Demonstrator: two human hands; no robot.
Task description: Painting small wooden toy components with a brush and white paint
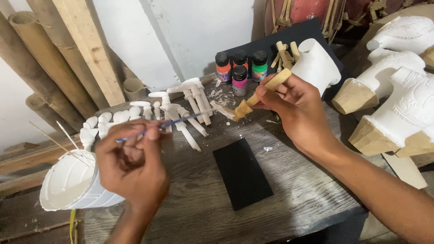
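Paintbrush point(174, 121) pinched in left hand point(133, 167) fingers, tip beside wooden peg point(257, 96) that right hand point(294, 110) fingers pinch, tilted for coating.

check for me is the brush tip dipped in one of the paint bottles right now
No, the brush in the left hand reaches the wooden piece held by the right hand, away from the paint bottles.

Weathered wooden table point(289, 180), black rectangular slab point(242, 173), white-painted pegs point(190, 104), paint bottles point(239, 68)

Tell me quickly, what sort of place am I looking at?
Likely a small craft workshop for painted wooden figures: paint bottles on a rough wooden table, white-primed carved pieces, and larger white carvings alongside.
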